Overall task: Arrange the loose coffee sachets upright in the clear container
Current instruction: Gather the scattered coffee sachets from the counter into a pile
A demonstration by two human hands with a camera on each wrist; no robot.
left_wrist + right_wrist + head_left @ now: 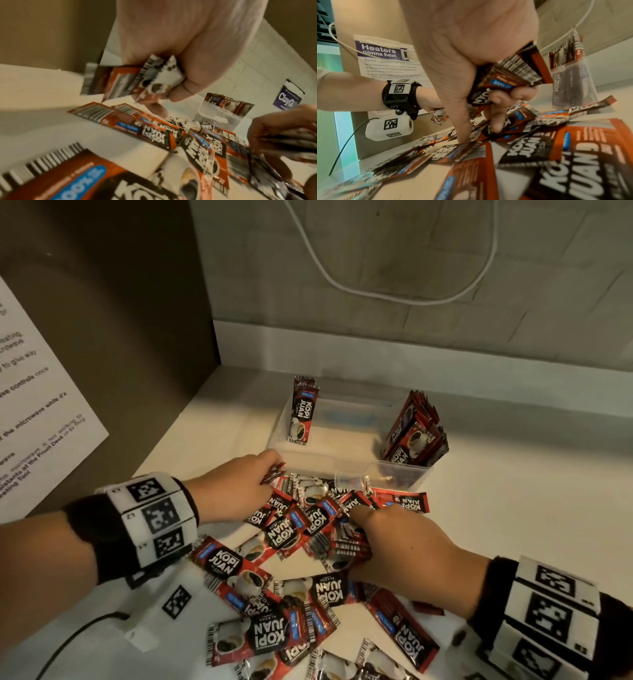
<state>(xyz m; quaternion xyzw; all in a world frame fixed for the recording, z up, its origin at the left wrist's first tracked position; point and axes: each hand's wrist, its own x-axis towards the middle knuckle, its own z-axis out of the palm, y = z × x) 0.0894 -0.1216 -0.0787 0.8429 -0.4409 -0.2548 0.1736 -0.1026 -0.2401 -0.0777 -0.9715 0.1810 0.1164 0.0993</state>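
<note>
While most of the loose coffee sachets (274,604) lie scattered flat on the table (513,525), the step in hand looks like gathering — both hands are collecting bundles before loading. The left hand (236,484) sits just in front of the clear container (404,474), its fingers (187,86) curled round a few sachets (130,82); the right hand (407,549) is down in the pile w/ fingers (522,93) clamped on a thicker stack (518,71), thumb pointing down onto the sachets below. Container is only partly filled: a couple of upright sachets (303,412) at its left end, a leaning bunch (414,436) at the right, middle bare. Next move prob. calls for squaring each bundle so edges align, then lowering it on end into the gap — leaning it against a standing group so it doesn't flop.
</note>
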